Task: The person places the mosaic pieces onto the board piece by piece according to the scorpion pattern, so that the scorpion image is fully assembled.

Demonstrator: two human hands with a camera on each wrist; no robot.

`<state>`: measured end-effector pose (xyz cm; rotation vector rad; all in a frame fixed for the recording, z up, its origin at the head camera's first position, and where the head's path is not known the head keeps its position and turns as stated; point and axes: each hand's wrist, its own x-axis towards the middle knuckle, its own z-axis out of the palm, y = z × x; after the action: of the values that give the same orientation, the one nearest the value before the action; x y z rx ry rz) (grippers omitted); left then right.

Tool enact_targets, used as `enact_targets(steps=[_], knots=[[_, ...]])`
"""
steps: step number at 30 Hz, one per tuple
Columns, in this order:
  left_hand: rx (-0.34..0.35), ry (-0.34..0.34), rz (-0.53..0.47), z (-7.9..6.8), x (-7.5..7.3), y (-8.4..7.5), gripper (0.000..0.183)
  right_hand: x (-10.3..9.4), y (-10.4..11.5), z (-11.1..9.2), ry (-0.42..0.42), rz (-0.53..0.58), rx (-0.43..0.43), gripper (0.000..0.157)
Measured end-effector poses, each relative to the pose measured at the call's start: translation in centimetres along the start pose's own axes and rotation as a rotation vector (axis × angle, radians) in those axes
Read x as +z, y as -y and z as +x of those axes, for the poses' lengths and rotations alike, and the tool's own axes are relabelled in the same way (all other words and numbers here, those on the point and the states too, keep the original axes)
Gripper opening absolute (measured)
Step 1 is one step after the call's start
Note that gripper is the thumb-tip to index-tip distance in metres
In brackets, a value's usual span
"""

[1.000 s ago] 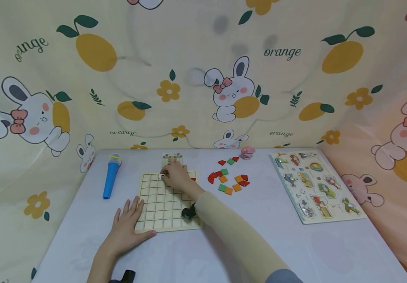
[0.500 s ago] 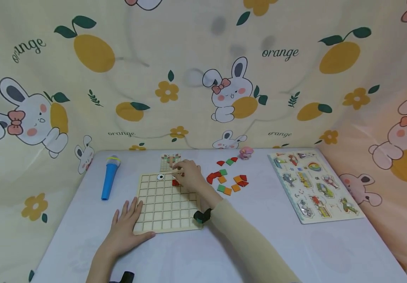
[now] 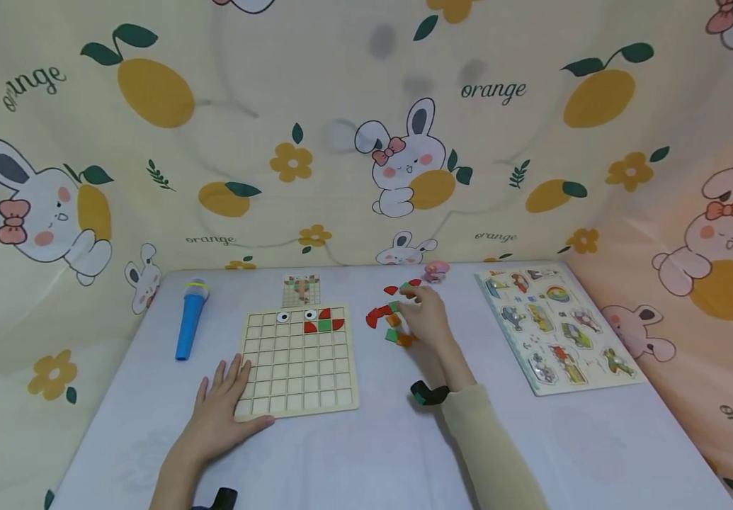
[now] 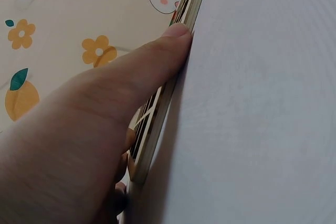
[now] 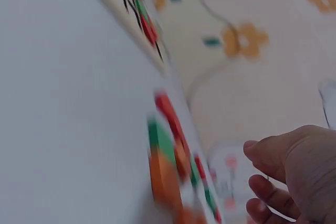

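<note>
A wooden grid board [image 3: 296, 368] lies on the table. Near its top edge it bears a first eye tile [image 3: 282, 317], a second eye tile [image 3: 311, 314], a green square tile [image 3: 324, 325] and several red tiles. My left hand [image 3: 216, 407] rests at the board's front left corner, fingers spread on the left edge. In the left wrist view its thumb [image 4: 163, 51] lies along the front edge. Right of the board, my right hand [image 3: 428, 319] hovers over loose red, green and orange tiles [image 3: 377, 314]. Its thumb and fingers [image 5: 270, 195] are loosely bent, nothing between them.
A small pattern card [image 3: 301, 290] lies behind the board. To the left is a blue toy microphone [image 3: 191, 322]. A pink figurine [image 3: 436, 271] sits at the back, and a picture puzzle board [image 3: 557, 329] lies on the right.
My right hand has moved from the board's top rows rightward to the loose tiles, uncovering both eye tiles and the red and green ones. My left hand has kept its place on the board.
</note>
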<state>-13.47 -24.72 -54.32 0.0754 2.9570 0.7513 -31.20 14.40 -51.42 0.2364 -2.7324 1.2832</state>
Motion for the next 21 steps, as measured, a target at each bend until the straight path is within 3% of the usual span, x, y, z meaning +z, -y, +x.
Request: enact_targets(steps=[5, 8, 15, 21], knots=[[-0.009, 0.008, 0.002, 0.1, 0.2, 0.2, 0.128, -3.4, -3.6, -0.9, -0.030, -0.004, 0.130, 0.036], [-0.012, 0.011, 0.000, 0.2, 0.2, 0.3, 0.129, -4.4, -5.2, -1.6, -0.009, -0.017, 0.159, 0.037], [-0.008, 0.016, -0.008, 0.1, 0.3, 0.3, 0.127, -4.2, -7.7, -2.0, 0.045, -0.106, 0.056, 0.035], [-0.015, 0.019, -0.002, 0.1, 0.2, 0.2, 0.128, -3.9, -7.8, -1.9, 0.038, -0.115, 0.052, 0.036]])
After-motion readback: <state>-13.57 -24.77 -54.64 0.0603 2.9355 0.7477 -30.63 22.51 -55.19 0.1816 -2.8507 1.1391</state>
